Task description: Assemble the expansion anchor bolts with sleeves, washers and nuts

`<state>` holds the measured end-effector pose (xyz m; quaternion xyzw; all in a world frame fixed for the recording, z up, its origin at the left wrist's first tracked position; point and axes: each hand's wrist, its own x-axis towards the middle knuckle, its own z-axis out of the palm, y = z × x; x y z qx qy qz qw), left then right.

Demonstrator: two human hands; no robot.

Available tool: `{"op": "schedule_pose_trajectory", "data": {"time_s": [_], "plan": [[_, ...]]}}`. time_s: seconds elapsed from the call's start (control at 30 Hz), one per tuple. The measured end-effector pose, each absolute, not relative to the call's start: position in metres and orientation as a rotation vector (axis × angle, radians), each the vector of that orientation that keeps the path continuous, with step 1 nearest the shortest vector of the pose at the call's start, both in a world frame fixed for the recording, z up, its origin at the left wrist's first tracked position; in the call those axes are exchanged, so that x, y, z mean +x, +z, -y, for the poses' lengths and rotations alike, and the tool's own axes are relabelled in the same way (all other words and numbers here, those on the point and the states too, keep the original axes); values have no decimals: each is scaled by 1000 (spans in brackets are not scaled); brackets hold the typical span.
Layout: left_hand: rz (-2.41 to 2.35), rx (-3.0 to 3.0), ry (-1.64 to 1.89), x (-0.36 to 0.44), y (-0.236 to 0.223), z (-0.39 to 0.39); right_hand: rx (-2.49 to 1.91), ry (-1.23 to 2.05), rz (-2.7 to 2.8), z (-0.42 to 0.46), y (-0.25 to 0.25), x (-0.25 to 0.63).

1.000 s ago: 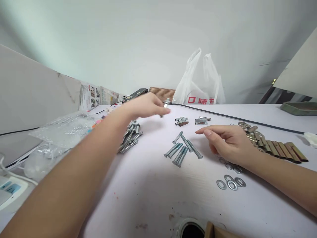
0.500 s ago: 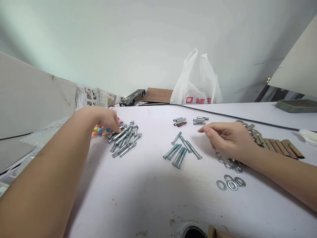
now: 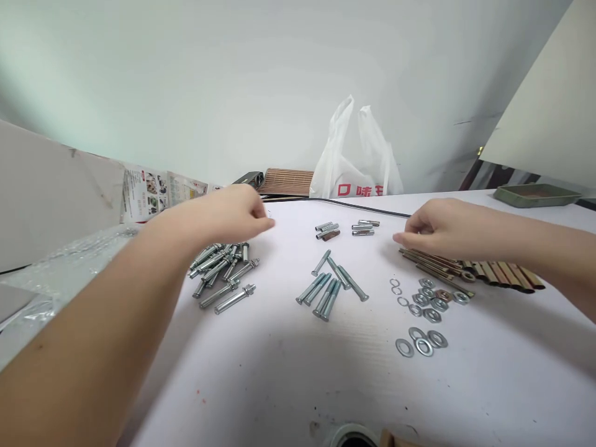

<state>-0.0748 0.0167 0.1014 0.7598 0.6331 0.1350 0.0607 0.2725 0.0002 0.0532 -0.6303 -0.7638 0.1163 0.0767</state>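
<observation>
A pale wall [image 3: 223,81], greenish at left, stands behind a white tabletop [image 3: 279,385], a slanted panel [image 3: 549,93] at right.

The nutted bolts [image 3: 234,300], loose bolts [image 3: 326,297] and flat washers [image 3: 423,339] look like smooth, shiny silvery metal, the tubes [image 3: 505,275] duller, yellowish metal. The carrier bag [image 3: 356,175] is thin, crinkled plastic; the tabletop [image 3: 288,366] looks matt.

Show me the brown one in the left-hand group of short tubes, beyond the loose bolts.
The brown tube, on that group's near side; its brown surface sets it apart from the silver tubes beside it.
</observation>
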Motion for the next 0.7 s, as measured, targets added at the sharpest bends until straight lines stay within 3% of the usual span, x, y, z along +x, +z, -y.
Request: {"op": "schedule_pose_trajectory", "data": {"time_s": [0.2, 0.4, 0.6, 0.7], "plan": [[-1587, 2482, 161, -9, 60, 0, -2009, 338, 2425, 0, 44, 268], [-1583, 2406, 274, 6, 14, -11, -1802, 261, 2394, 21, 24, 224], [-1551, 2187, 309, 6, 12, -16, -1863, 175, 2170, 4, 19, 233], [-1447, 2044, 527, 13, 17, -16, -1908, 211, 2094, -15, 17, 252]]}}
